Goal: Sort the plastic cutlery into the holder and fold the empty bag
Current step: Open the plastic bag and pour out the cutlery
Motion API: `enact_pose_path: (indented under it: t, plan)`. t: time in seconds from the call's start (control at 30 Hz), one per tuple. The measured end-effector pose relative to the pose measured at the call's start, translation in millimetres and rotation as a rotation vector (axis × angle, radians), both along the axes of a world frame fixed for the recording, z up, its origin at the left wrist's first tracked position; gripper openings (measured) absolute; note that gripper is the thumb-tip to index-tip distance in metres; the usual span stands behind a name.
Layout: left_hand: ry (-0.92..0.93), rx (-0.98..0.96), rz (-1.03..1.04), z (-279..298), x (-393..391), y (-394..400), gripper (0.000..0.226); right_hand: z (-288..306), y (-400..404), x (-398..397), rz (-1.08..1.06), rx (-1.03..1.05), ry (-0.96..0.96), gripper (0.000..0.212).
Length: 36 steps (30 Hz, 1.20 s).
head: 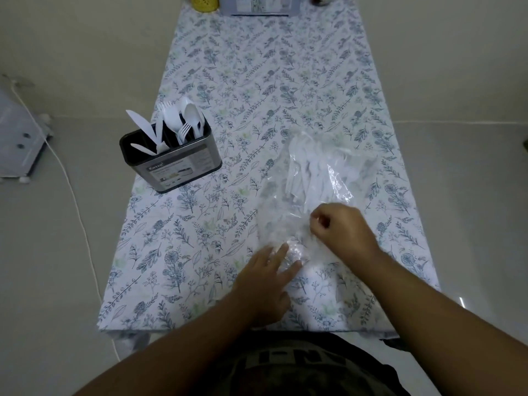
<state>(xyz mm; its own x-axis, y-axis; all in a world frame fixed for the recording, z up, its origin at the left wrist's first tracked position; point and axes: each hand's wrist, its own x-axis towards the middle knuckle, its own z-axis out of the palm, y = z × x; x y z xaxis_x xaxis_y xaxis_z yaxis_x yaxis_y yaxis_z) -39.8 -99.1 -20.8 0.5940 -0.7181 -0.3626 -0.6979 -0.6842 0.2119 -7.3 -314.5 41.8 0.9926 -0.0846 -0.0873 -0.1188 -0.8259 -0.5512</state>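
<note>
A clear plastic bag (pixel 311 192) lies on the floral tablecloth, right of centre, with several white plastic cutlery pieces (pixel 311 170) showing through its far half. My right hand (pixel 341 227) rests on the bag's near part with fingers curled, pinching the plastic. My left hand (pixel 267 274) lies flat with fingers spread on the bag's near edge. A dark metal cutlery holder (pixel 171 164) stands at the table's left edge. It holds white knives, forks and spoons (pixel 177 124) in separate compartments.
The floral-cloth table (pixel 257 67) runs away from me. At its far end stand a yellow cup (pixel 204 2) and a grey box (pixel 258 5). A white cable (pixel 77 207) and a grey appliance (pixel 17 141) lie on the floor to the left.
</note>
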Motion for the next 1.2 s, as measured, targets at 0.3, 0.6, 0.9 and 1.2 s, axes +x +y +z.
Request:
enact_pose_path:
  t: [0.3, 0.6, 0.9, 1.2]
  plan:
    - [-0.016, -0.045, 0.042, -3, 1, 12, 0.069, 20, 3, 9, 0.02, 0.0, 0.023, 0.008]
    - [0.114, -0.264, 0.427, 26, 18, 20, 0.06, 59, 20, 4, -0.058, 0.074, 0.003, 0.007]
    - [0.253, -0.286, 0.386, 8, 29, 57, 0.057, 70, 52, -9, 0.052, 0.274, 0.088, 0.009]
    - [0.855, -0.967, 1.434, 75, 28, -3, 0.018, 2, -27, 45, 0.203, -0.102, 0.114, 0.061]
